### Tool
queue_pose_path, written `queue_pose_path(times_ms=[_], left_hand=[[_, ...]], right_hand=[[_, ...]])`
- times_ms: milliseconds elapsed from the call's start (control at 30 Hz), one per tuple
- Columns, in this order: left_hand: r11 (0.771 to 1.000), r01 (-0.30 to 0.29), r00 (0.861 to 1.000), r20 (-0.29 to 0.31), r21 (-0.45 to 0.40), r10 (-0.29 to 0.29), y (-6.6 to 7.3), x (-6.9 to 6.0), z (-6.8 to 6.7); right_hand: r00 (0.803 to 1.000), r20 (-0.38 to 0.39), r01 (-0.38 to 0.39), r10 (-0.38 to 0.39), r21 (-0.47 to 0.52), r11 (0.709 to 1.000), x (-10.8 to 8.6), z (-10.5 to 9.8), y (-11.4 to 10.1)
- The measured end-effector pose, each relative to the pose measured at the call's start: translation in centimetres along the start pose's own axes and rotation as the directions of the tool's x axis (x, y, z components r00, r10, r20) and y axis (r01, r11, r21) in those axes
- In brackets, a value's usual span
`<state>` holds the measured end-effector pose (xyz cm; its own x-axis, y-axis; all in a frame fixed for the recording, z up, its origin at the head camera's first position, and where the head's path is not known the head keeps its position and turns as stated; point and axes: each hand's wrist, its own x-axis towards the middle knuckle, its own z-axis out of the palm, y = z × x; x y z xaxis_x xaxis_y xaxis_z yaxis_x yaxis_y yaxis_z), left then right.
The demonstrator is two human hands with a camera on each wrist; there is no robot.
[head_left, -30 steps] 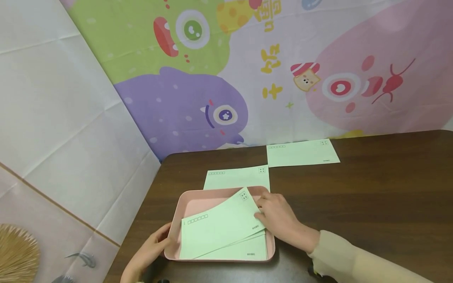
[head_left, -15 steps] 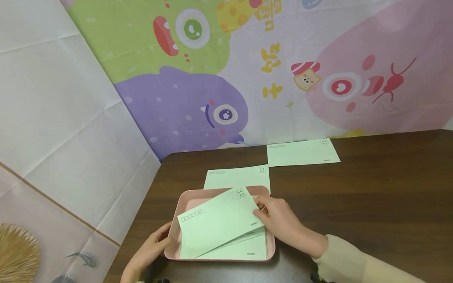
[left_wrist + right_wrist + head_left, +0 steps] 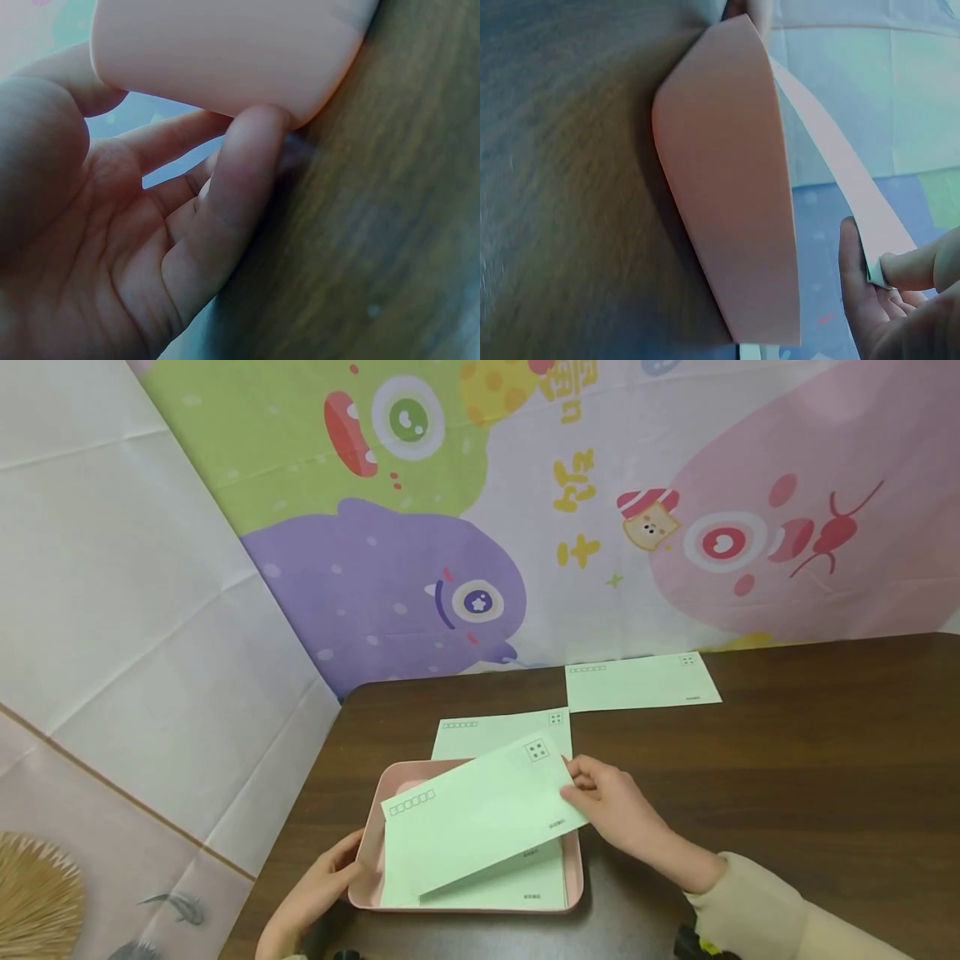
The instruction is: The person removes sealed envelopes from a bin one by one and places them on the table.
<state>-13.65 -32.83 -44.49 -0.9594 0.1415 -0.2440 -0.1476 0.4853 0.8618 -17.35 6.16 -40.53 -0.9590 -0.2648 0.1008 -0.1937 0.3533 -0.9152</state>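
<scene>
My right hand (image 3: 626, 810) pinches the right edge of a pale green envelope (image 3: 480, 810) between thumb and fingers. That envelope slants above a pink tray (image 3: 575, 881), its right end raised; the right wrist view shows the envelope (image 3: 844, 169) bowed and lifted clear of the tray wall (image 3: 727, 195). More envelopes (image 3: 502, 889) lie in the tray beneath it. At the tray's left side my left hand (image 3: 322, 885) grips the wall. In the left wrist view the left hand (image 3: 127, 202) has its thumb over the rim and its fingers against the tray's outside (image 3: 225, 52).
Behind the tray one envelope (image 3: 487, 735) lies on the dark wooden table (image 3: 787, 777), partly hidden by the held one. Another envelope (image 3: 641, 682) lies farther back, by the wall. A printed cartoon cloth (image 3: 555, 610) hangs behind the table, a pale sheet (image 3: 150, 610) at the left.
My right hand has moved right and raised the top envelope's right end off the others, showing more of those beneath. The left hand and the tray have stayed in place.
</scene>
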Motion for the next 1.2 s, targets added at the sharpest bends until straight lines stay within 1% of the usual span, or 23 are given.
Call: queue_pose_path(times_ms=[100, 167, 300, 367, 433, 600, 700, 900, 1067, 1200], left_hand=[[1.0, 0.002, 1.0, 0.009, -0.015, -0.002, 0.0, 0.0, 0.0], [1.0, 0.009, 1.0, 0.013, -0.027, -0.009, 0.0, 0.0, 0.0], [0.999, 0.029, 1.0, -0.001, -0.032, -0.029, 0.1, -0.1, 0.1], [0.999, 0.035, 0.999, -0.008, -0.03, -0.035, 0.2, -0.1, 0.1], [0.999, 0.041, 0.999, -0.013, -0.028, -0.042, 0.2, -0.1, 0.2], [0.996, 0.07, 0.998, 0.002, -0.05, -0.07, 0.2, 0.0, 0.1], [0.996, 0.07, 0.998, 0.012, -0.056, -0.069, 0.1, -0.1, 0.1], [0.997, 0.066, 0.998, -0.005, -0.035, -0.066, 0.1, -0.1, 0.2], [0.996, 0.077, 0.997, -0.012, -0.051, -0.077, 0.2, -0.2, 0.2], [0.995, 0.077, 0.997, -0.007, -0.056, -0.077, 0.2, -0.2, 0.2]], right_hand=[[1.0, -0.011, -0.009, 0.01, 0.012, 1.0, 0.1, -0.6, 0.2], [1.0, -0.014, -0.02, 0.021, 0.038, 0.999, 0.2, -0.9, 0.4], [0.998, -0.011, -0.054, 0.055, 0.105, 0.993, 0.2, -1.3, 0.7], [0.997, -0.017, -0.069, 0.071, 0.122, 0.99, 0.3, -1.6, 0.9], [0.997, -0.036, -0.07, 0.075, 0.118, 0.991, 0.3, -2.0, 1.1], [0.994, -0.079, -0.06, 0.07, 0.127, 0.99, 0.6, -3.0, 1.8], [0.992, -0.102, -0.057, 0.071, 0.137, 0.989, 0.7, -3.6, 2.2], [0.983, -0.167, -0.054, 0.078, 0.146, 0.988, 0.9, -5.2, 2.6], [0.979, -0.189, -0.052, 0.079, 0.145, 0.988, 1.1, -6.7, 2.9], [0.975, -0.203, -0.066, 0.093, 0.137, 0.988, 1.1, -7.8, 3.4]])
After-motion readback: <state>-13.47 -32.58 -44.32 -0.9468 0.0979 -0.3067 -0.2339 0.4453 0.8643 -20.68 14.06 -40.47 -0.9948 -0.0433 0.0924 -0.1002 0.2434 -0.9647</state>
